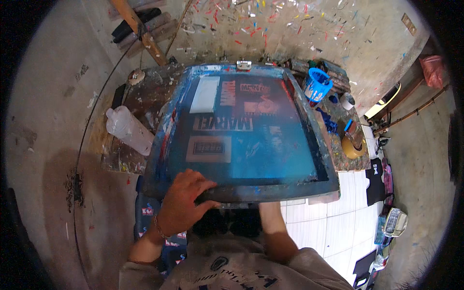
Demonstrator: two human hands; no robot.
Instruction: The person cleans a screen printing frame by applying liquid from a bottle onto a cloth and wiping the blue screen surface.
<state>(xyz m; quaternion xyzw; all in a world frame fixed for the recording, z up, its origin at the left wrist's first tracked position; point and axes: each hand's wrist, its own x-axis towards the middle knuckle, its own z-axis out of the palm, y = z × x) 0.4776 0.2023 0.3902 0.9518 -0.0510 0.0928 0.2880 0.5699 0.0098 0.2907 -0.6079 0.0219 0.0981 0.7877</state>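
Observation:
A screen-printing frame (270, 192) with blue mesh fills the middle of the head view, its near edge apparently raised toward me. My left hand (183, 202) grips that near edge left of centre, fingers over the top and thumb in front. My right forearm (272, 220) reaches forward beneath the frame, which hides the hand. Several stencil designs show in the mesh. Near its far left corner is a white rectangle (205, 95); whether it lies on the mesh or below is unclear. A metal hinge clamp (244, 65) sits at the frame's far edge.
A translucent plastic bottle (129, 129) lies tilted on the stained worktable at left. To the right stand a blue paint-stained container (317, 86), a roll of tape (347, 101) and a yellow tub (353, 147) with a brush-like tool. A dark shirt (375, 181) rests by the white tiled floor.

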